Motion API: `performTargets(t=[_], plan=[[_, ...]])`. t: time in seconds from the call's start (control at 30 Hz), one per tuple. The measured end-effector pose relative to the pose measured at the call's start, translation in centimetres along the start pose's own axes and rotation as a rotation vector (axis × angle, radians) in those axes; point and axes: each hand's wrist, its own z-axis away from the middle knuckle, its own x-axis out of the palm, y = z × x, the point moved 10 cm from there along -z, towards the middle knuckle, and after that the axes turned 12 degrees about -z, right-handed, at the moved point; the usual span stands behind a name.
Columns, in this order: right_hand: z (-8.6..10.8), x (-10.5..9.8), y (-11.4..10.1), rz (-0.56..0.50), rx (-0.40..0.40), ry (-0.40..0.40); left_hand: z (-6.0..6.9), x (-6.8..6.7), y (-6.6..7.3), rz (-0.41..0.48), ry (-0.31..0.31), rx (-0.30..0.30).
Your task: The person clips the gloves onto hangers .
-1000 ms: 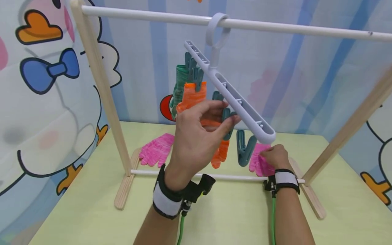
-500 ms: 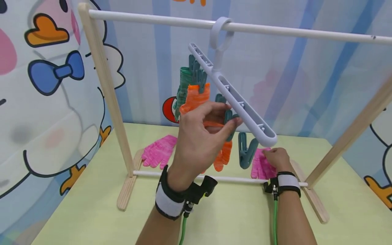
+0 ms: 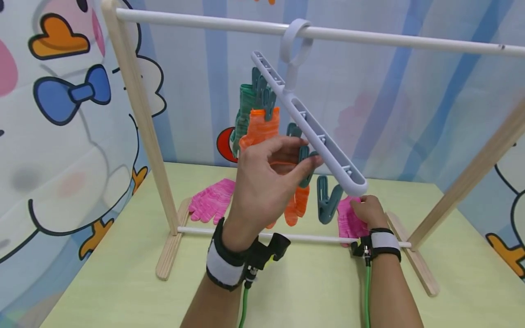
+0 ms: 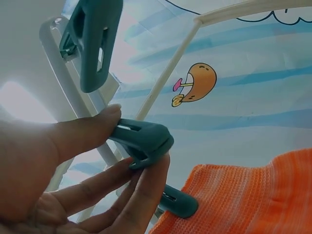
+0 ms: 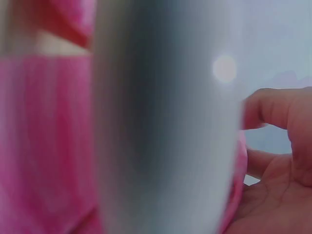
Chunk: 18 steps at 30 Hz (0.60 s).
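My left hand [image 3: 266, 184] pinches a dark green clothespin [image 3: 305, 169] under the grey hanger [image 3: 324, 146]. In the left wrist view the thumb lies on one side of that clothespin [image 4: 144, 137] and the fingers on the other. Two free-hanging clothespins flank nothing else here: one bare clothespin [image 3: 328, 200] hangs at the hanger's near end. Orange gloves [image 3: 260, 125] and a green glove [image 3: 244, 109] hang from clothespins farther along. Low on the right, my right hand [image 3: 371, 212] grips a pink glove [image 3: 350, 218] by its upper edge; its fingertips are partly hidden.
The hanger's ring loops over the white top rod [image 3: 197, 20] of a wooden-legged rack. A lower white rod [image 3: 316, 238] crosses near the table [image 3: 303, 282]. Another pink glove [image 3: 212, 200] lies at the left. In the right wrist view a blurred pale bar [image 5: 165, 122] blocks much.
The pink glove at the right has shifted slightly toward me, its lower end now over the lower rod. My left hand keeps its pinch on the clothespin. The head view sways slightly.
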Motion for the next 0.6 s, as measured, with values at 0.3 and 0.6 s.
performTargets(t=[0.3,0.6], plan=[[0.1,-0.4,-1.2,-0.017,-0.043,-0.006,-0.1,-0.3,0.0,0.014,0.031,0.02],[0.1,-0.5,-0.9,-0.04,-0.064,0.022,0.1,-0.4,0.5,0.037,0.055,0.06]])
